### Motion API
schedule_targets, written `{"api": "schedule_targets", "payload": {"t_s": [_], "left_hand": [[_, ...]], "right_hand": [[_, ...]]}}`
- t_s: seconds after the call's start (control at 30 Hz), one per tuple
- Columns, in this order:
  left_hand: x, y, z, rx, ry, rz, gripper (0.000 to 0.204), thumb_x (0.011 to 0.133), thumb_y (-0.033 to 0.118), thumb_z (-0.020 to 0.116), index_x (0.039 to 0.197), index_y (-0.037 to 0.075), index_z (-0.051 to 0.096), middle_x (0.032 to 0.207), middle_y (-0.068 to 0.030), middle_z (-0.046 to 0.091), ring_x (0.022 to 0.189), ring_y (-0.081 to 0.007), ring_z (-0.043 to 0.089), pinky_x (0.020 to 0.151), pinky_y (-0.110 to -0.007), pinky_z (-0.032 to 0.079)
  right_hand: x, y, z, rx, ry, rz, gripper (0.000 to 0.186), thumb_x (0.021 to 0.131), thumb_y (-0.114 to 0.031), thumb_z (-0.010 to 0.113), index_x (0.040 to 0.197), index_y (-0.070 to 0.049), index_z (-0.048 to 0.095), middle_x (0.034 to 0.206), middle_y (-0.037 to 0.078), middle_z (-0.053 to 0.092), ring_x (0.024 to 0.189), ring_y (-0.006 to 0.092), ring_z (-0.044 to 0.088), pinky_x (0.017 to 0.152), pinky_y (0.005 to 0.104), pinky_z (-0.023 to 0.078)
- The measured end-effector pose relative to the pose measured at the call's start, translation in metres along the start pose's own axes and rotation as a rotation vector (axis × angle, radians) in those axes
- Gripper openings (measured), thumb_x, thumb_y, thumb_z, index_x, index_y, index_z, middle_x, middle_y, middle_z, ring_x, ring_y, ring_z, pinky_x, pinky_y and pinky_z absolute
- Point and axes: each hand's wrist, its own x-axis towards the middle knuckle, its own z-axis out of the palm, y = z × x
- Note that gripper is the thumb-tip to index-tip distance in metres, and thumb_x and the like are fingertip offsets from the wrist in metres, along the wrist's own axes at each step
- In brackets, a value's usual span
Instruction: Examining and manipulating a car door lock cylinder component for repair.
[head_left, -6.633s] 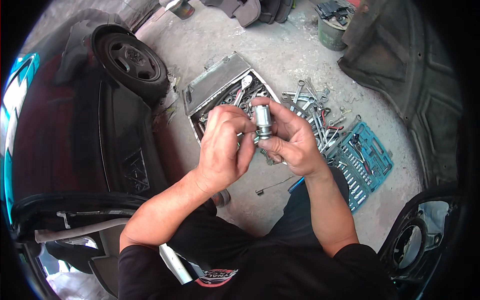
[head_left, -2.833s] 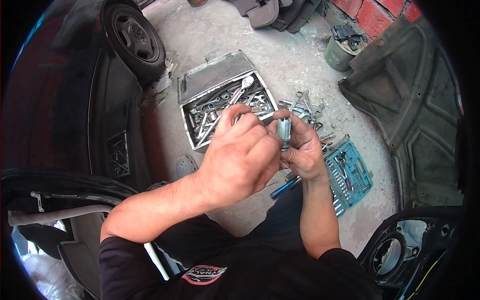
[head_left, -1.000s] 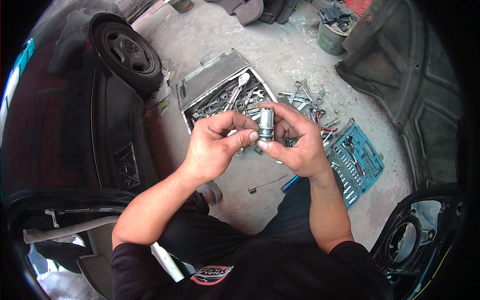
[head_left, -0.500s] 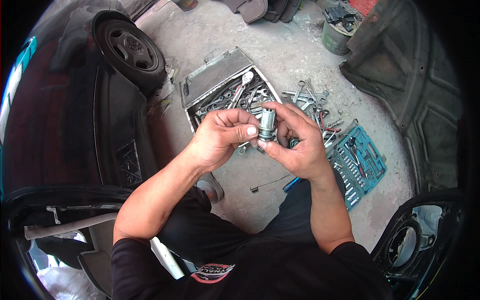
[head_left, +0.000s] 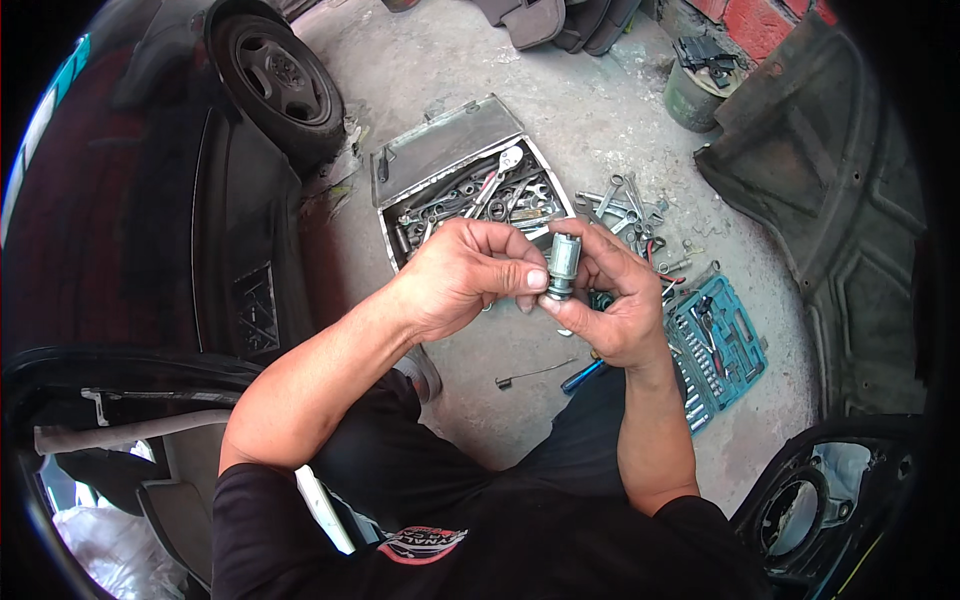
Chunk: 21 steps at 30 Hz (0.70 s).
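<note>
A small silvery metal lock cylinder (head_left: 565, 258) stands upright between my hands, with dark rings round its lower end. My right hand (head_left: 625, 310) is closed on it, thumb under the base and forefinger curled over the top. From the other side, my left hand (head_left: 465, 275) pinches the lower end between thumb and fingers. A dark greenish piece (head_left: 600, 299) shows behind my right thumb, mostly hidden by the palm. Both hands are held above the floor, in front of an open metal toolbox (head_left: 450, 150) full of wrenches and a ratchet.
Loose wrenches (head_left: 630, 205) and pliers lie right of the toolbox. Nearer is an open teal socket set (head_left: 745, 345). A blue-handled tool (head_left: 583, 375) and a thin hooked rod (head_left: 535, 374) lie by my legs. A dark car (head_left: 150, 250) stands left; a large dark panel (head_left: 830, 200) is at right.
Both hands have shifted slightly right in view with the lock cylinder, which is turned a little. The surroundings have also shifted in view. The grip looks much the same.
</note>
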Motion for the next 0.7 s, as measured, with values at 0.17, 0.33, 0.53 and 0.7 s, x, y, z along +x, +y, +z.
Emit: {"api": "schedule_targets", "payload": {"t_s": [0.17, 0.33, 0.53, 0.7], "left_hand": [[0.001, 0.002, 0.005, 0.019, -0.008, 0.030, 0.013, 0.090, 0.005, 0.078, 0.096, -0.003, 0.071, 0.086, -0.0089, 0.070, 0.077, -0.0149, 0.065, 0.073, -0.029, 0.053], [-0.004, 0.005, 0.020, 0.289, 0.167, 0.115, 0.008, 0.090, 0.001, 0.075, 0.094, -0.003, 0.069, 0.087, -0.0073, 0.069, 0.080, -0.0141, 0.064, 0.077, -0.029, 0.052], [-0.010, 0.009, 0.025, 0.697, 0.162, 0.541, 0.008, 0.091, -0.002, 0.069, 0.089, 0.000, 0.061, 0.099, -0.0087, 0.069, 0.097, -0.0138, 0.062, 0.088, -0.031, 0.050], [0.001, 0.008, 0.012, 0.816, 0.356, 0.787, 0.010, 0.088, -0.003, 0.067, 0.088, 0.003, 0.059, 0.100, -0.0076, 0.071, 0.094, -0.0174, 0.067, 0.085, -0.032, 0.054]], "right_hand": [[-0.002, 0.006, 0.003, 0.113, 0.004, 0.052, 0.063, 0.078, 0.000, 0.080, 0.138, 0.003, 0.061, 0.107, 0.006, 0.067, 0.074, 0.0071, 0.063, 0.064, 0.0222, 0.050], [0.001, 0.014, 0.007, 0.339, 0.001, 0.062, 0.066, 0.083, -0.002, 0.078, 0.144, 0.005, 0.054, 0.111, 0.007, 0.067, 0.082, 0.0112, 0.066, 0.072, 0.0245, 0.054], [0.003, 0.019, 0.004, 0.779, -0.007, 0.110, 0.070, 0.086, -0.005, 0.074, 0.150, 0.005, 0.046, 0.120, 0.012, 0.062, 0.071, 0.0079, 0.055, 0.055, 0.0204, 0.045], [0.005, 0.022, 0.009, 0.903, -0.043, 0.084, 0.070, 0.088, -0.006, 0.073, 0.152, 0.004, 0.045, 0.128, 0.020, 0.062, 0.067, 0.0077, 0.055, 0.055, 0.0192, 0.046]]}}
